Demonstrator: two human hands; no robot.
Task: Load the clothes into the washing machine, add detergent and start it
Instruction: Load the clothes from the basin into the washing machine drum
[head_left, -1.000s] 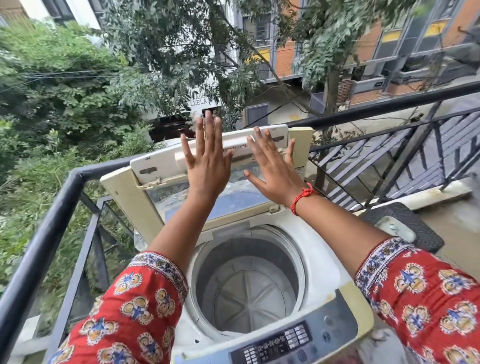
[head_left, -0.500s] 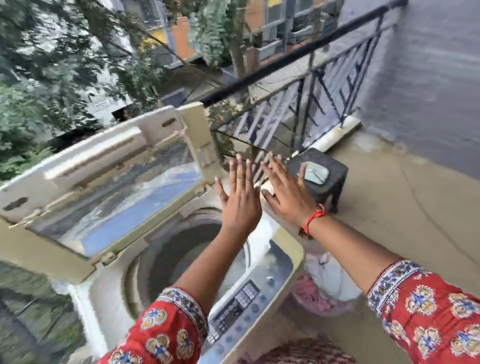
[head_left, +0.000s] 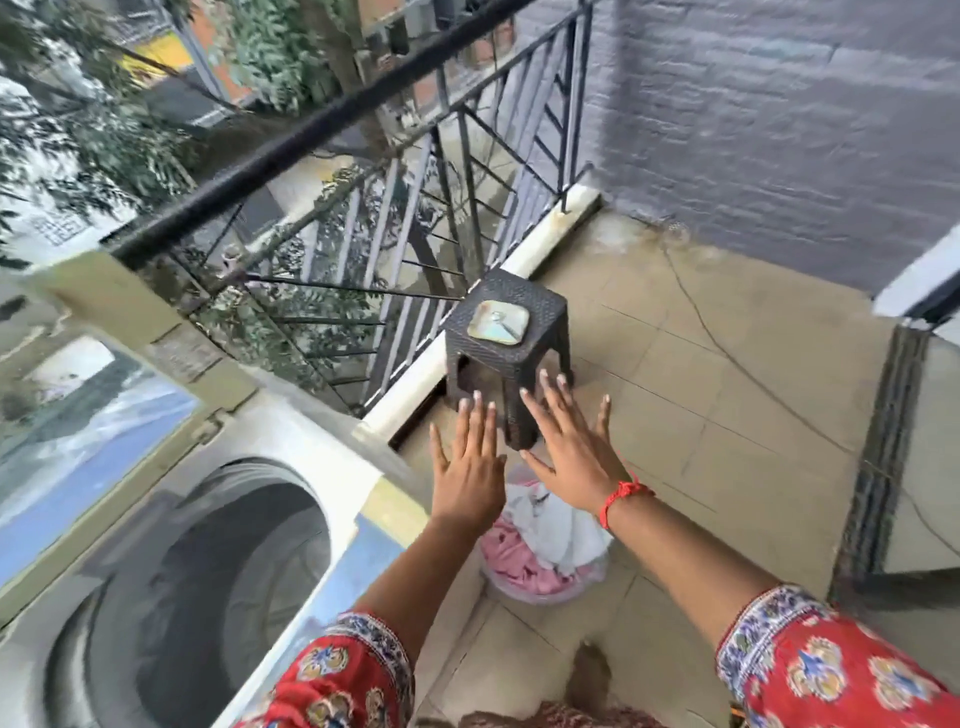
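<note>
Washing machine (head_left: 291, 457) takes up the whole lower left of the view, a white top-loader with its lid (head_left: 98, 395) flipped up and back toward the railing (head_left: 363, 104), so the round drum (head_left: 218, 587) is wide open and looks bare inside as far as I can see. Bit of motion blur on it. A strip of the control panel (head_left: 332, 577) shows along the near edge, just left of the left forearm.

Black metal railing runs diagonally behind the machine with trees past it, and a grey wall (head_left: 779, 130) closes off the right side. Floor (head_left: 701, 389) is beige tile.

Next down in size: a dark wicker-look stool (head_left: 511, 358) standing on the tiles near the railing, with a small pale dish-like thing (head_left: 497, 322) on top, can't tell what it is.

The clothes (head_left: 545, 545) are in a tub (head_left: 540, 590) on the floor right beside the machine's right side, pink and white stuff piled up, directly under the hands.

Both hands are held out flat, palms down, fingers spread and gripping nothing. Left hand (head_left: 467, 467) hovers by the machine's corner, right hand (head_left: 571, 457) just beside it, not touching. Red thread (head_left: 621, 496) on the right wrist, red patterned sleeves (head_left: 831, 670) on both arms.
</note>
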